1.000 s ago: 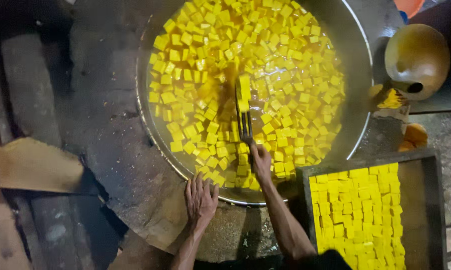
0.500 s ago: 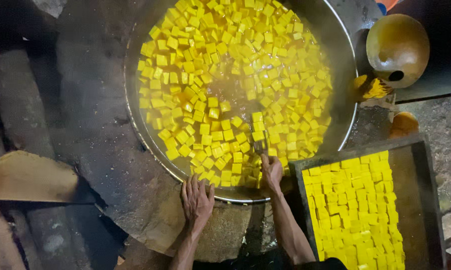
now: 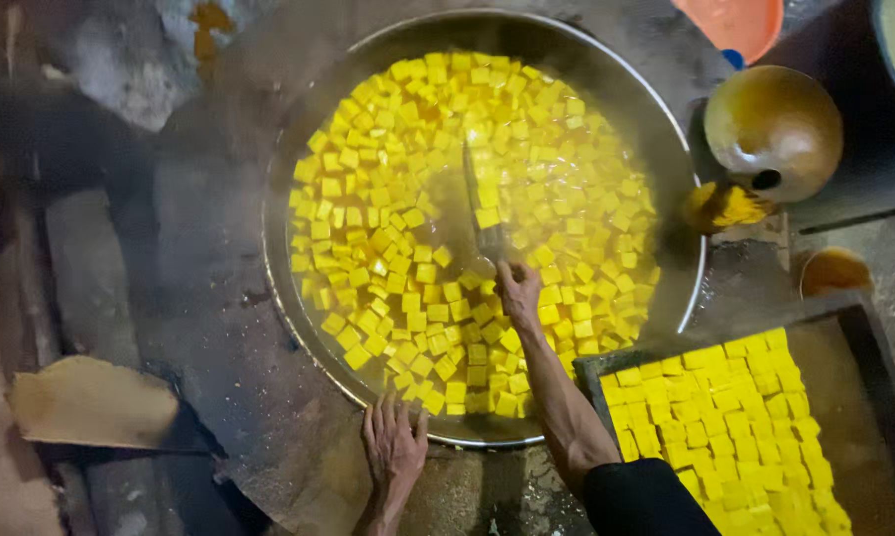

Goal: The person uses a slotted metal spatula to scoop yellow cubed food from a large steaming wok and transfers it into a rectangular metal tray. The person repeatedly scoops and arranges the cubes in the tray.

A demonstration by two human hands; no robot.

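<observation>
My right hand (image 3: 519,290) grips the slim metal turner (image 3: 482,213) at six o'clock in the wide round steel pan (image 3: 681,189) of floating yellow cubes (image 3: 388,248), stirring, so I judge a gentle sweep comes next, while my left hand (image 3: 393,447) rests open-palmed on the rim.

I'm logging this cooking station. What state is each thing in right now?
Big round pan: full of yellow liquid and floating cubes, steaming.
Yellow cubes: afloat, loosely spread.
Right hand: grip shut on the utensil, dipped in the pan.
Left hand: flat, fingers spread, at the rim.
Tray: part filled with packed cubes.
</observation>
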